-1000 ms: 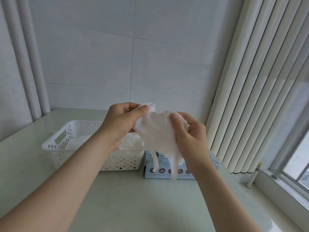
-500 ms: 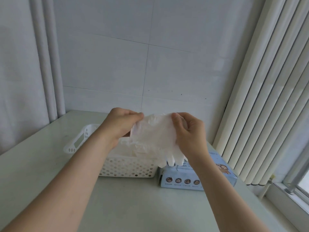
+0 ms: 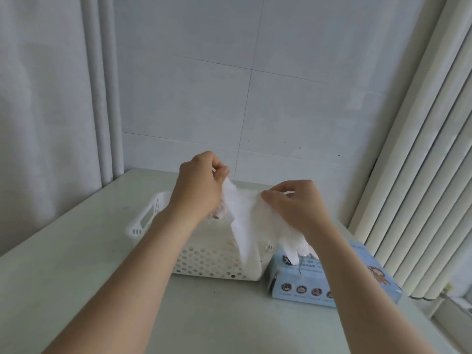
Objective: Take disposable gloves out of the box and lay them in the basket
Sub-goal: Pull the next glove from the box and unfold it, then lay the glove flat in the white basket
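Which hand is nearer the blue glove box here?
Right. The right hand pinches the glove just above the left end of the box; the left hand holds the glove farther left, above the basket.

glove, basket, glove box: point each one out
disposable glove (image 3: 245, 221), head view, stretched middle part
white basket (image 3: 204, 261), head view, perforated front wall
blue glove box (image 3: 301, 290), head view, front face

Pale green surface (image 3: 76, 290) butts up against a white tiled wall (image 3: 281, 98). Grey curtain (image 3: 51, 111) hangs left of the surface, cream vertical blinds (image 3: 421, 175) on its right.
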Available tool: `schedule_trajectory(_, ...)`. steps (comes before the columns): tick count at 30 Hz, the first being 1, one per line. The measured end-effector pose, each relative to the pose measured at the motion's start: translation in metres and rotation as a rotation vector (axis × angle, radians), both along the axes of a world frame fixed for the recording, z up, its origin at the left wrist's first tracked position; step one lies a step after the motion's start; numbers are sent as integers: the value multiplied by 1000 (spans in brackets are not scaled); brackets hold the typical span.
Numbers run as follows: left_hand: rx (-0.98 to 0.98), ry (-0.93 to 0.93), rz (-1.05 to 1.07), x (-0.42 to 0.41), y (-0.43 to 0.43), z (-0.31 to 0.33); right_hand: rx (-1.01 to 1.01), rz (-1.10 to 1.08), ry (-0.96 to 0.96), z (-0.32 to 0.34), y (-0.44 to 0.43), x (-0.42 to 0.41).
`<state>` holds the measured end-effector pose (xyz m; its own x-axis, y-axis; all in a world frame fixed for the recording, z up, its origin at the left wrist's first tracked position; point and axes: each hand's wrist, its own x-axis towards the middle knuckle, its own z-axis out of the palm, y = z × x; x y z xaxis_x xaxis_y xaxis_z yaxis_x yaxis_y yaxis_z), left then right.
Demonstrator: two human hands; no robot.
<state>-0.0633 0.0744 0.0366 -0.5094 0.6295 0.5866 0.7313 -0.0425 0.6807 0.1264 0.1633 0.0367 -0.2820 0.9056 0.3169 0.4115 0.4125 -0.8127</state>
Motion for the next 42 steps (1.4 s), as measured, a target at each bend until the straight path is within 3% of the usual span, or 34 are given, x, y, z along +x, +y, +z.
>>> schedule_trajectory(5,-186,64,48,-26,-8,-23,180,-7,-232,-20,12,-36)
schedule_trajectory(12,-307,220,102,-43,-6,-36,269,3,-405,-42,23,-62)
schedule_trajectory(18,-397,267,212,-43,-10,-36,471,-38,-624,-38,14,-61)
schedule_trajectory(22,-514,296,297,-45,-12,-39,428,103,-717,-25,5,-58)
schedule_trajectory(26,-617,351,392,-43,-12,-37,189,362,-877,-15,-2,-50)
schedule_trajectory(30,-679,476,427,-38,-9,-36,129,356,-929,-23,0,-52)
schedule_trajectory(33,-611,578,293,-39,-3,-36,148,348,-961,-29,0,-56)
schedule_trajectory(35,-592,431,50,-36,-3,-32,130,359,-973,-33,1,-59)
schedule_trajectory(38,-834,269,-189,-21,-5,-27,153,351,-971,-32,3,-59)
schedule_trajectory(42,-1032,245,-266,-19,-4,-32,305,264,-776,-16,-1,-60)
